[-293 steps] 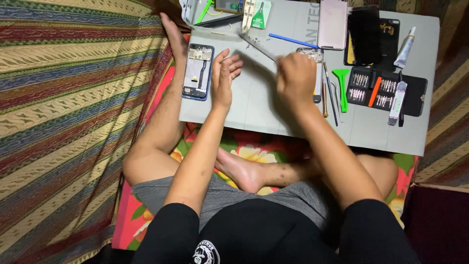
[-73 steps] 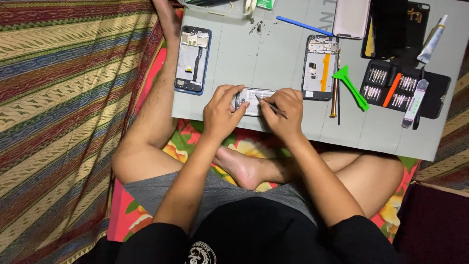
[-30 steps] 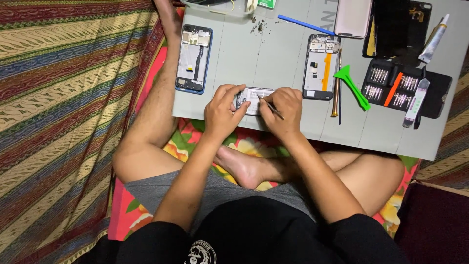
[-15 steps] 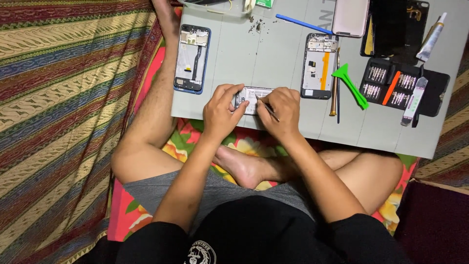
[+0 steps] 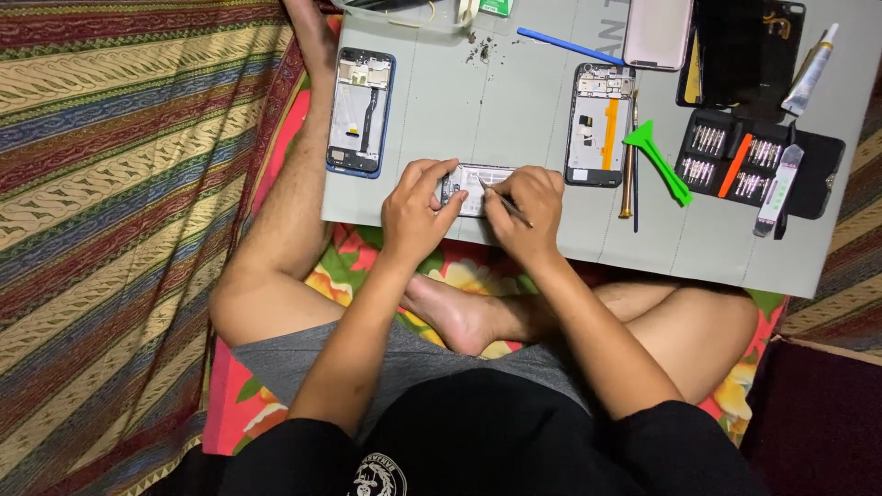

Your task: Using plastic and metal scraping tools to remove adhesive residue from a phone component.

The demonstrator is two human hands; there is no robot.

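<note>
left hand (image 5: 415,213) fingers pinch the opened phone frame (image 5: 473,188) at the grey desk (image 5: 514,101) near edge. right hand (image 5: 525,211) fingers pinch a thin tool (image 5: 503,202) inside it. disassembly looks midway: two stripped phones lie apart.

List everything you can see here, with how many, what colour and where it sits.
grey work mat: one, grey, across the person's lap
opened phone frame: one, blue-edged, mat's left side
second opened phone frame: one, dark with an orange strip, mat's middle
small phone part: one, pale with dark edge, near edge of the mat, between both hands
thin tool: one, dark, in the right hand
green pry tool: one, green, right of the second frame
bit set: one, black case, mat's right side
blue stick: one, blue, far edge
striped cloth: one, many colours, on the left
left hand: holds the small part
right hand: grips the thin tool, tip on the part
</note>
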